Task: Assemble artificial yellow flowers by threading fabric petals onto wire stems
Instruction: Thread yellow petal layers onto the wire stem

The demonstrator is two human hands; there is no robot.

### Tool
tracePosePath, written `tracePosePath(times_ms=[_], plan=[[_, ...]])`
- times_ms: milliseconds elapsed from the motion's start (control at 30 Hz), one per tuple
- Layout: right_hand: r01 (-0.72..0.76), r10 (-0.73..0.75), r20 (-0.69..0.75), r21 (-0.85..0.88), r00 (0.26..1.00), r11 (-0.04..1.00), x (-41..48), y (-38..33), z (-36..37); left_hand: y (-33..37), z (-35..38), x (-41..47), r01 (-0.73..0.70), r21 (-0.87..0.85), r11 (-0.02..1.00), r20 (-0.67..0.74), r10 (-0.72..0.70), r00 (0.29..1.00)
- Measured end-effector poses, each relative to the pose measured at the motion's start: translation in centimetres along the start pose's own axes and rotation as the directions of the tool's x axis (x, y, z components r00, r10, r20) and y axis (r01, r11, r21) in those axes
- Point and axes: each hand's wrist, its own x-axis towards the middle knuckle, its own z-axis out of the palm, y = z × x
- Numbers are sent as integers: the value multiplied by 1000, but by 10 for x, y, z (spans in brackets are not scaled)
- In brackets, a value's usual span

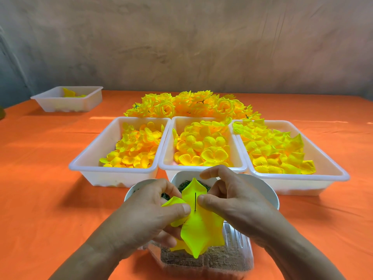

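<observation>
head | left hand [153, 211] pinches petal [198, 225] | right hand [230, 201] pinches same petal beside wire [195, 201] poking up through it | petal held above 2 bowls [268, 190], clear box [232, 257] | 3 petal trays [113, 172] behind on table [40, 178]

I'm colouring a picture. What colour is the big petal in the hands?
Bright yellow; the fabric petal shows best in the head view.

**Both hands meet at near centre**

Two bare forearms reach in from the near edge and converge. The left hand [159, 207] has its fingers curled, with the thumb pressing on a yellow petal [199, 229]. The right hand [234, 199] pinches the same petal from the right, index finger arched above.
</observation>
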Motion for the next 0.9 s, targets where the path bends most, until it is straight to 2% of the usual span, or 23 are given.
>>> tracePosePath(times_ms=[167, 300, 333, 400, 433, 467, 567, 633, 700, 900], plan=[[-16, 15, -23, -80, 1000, 997, 2, 3, 4, -3, 5, 1, 37, 77, 996, -6, -37, 999], [-25, 24, -10, -88, 1000, 996, 4, 5, 4, -2, 4, 0, 46, 237, 970, -32, -40, 999], [-27, 26, -6, -92, 1000, 995, 4, 5, 4, -3, 3, 0, 32, 322, 946, -51, -16, 999], [-31, 31, 1, -91, 1000, 995, 4, 3, 2, -4, -4, -1, -21, 577, 817, -103, 98, 990], [-30, 30, 1, -89, 1000, 996, 3, 2, 1, -4, -6, -2, -52, 665, 745, -123, 179, 976], [-25, 24, -9, -96, 1000, 995, 2, 2, -1, -3, -8, -3, -104, 688, 718, -121, 256, 959], [-7, -13, -100, -199, 995, 980, 2, -1, -9, 1, -3, -3, -364, 572, 735, -46, 472, 880], [-22, 5, -126, -134, 992, 991, 4, -3, -12, -1, 7, 2, -459, 497, 736, -8, 533, 846], [-40, 34, -131, -43, 991, 998, 5, -5, -14, -6, 17, 6, -486, 406, 774, 12, 527, 850], [-68, 45, -198, -109, 979, 992, 5, 1, -24, -23, 31, 21, -397, 235, 887, 87, 387, 918]])
